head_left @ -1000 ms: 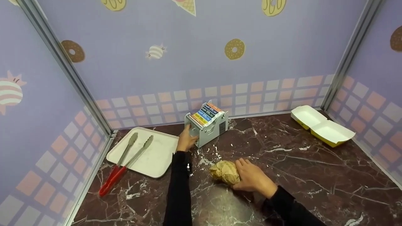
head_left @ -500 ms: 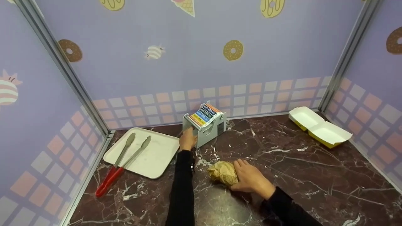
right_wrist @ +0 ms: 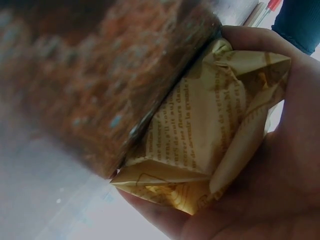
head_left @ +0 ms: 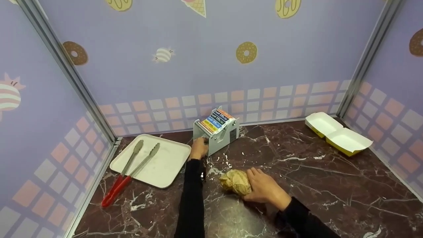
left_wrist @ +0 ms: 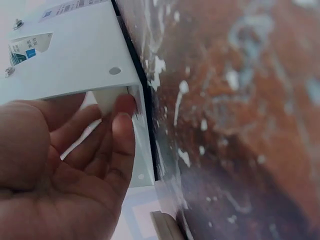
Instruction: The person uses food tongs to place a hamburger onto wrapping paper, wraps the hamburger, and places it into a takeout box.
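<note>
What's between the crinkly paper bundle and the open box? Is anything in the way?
Only the right hand itself, which holds the paper bundle on the side nearer the open box. Past that hand, I see just marbled tabletop, with nothing standing in the way.

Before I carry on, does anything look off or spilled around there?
Two small things. The red-handled tongs lie slantwise, only partly on the tray, jutting past its rim. White flecks dot the tabletop before the dispenser, like crumbs, though I can't tell them from marbling.
</note>
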Action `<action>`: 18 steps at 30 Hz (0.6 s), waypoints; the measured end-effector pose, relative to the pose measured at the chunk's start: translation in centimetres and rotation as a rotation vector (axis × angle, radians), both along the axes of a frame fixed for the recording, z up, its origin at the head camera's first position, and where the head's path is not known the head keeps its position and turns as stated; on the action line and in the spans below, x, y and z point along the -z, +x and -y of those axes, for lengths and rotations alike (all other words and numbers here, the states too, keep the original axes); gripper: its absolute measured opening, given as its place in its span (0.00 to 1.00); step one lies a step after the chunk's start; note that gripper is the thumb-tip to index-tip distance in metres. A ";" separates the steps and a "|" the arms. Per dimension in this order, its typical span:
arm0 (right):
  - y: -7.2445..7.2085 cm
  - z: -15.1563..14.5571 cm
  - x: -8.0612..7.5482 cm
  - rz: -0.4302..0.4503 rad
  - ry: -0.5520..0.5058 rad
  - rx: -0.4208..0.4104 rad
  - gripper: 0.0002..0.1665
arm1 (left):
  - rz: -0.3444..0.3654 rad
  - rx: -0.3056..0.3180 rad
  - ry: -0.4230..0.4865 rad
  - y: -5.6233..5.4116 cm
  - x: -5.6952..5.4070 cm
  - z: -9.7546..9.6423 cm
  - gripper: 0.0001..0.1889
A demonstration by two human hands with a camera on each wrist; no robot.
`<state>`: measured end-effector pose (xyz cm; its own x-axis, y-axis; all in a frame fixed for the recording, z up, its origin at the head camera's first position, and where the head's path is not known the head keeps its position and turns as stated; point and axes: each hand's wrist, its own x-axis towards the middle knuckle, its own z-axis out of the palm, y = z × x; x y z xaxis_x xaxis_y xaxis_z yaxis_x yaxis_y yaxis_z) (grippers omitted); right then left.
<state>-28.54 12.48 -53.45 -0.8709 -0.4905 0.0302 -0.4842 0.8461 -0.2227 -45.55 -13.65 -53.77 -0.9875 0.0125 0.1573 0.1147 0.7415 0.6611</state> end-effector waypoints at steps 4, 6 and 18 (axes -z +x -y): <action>0.0 -0.1 0.0 -0.013 -0.001 -0.005 0.60 | -0.077 -0.062 -0.059 0.1 -0.1 0.0 0.09; 0.0 -0.1 -0.1 -0.024 -0.001 -0.008 0.60 | -0.119 -0.088 -0.071 0.1 0.0 0.0 0.07; 0.1 -0.1 -0.1 -0.018 0.009 -0.005 0.61 | -0.070 -0.172 -0.031 1.1 0.1 0.9 0.25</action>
<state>-28.42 12.61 -53.35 -0.8680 -0.4949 0.0416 -0.4921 0.8457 -0.2065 -44.46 -14.58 -53.86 -0.9621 -0.1500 0.2277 0.0290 0.7740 0.6325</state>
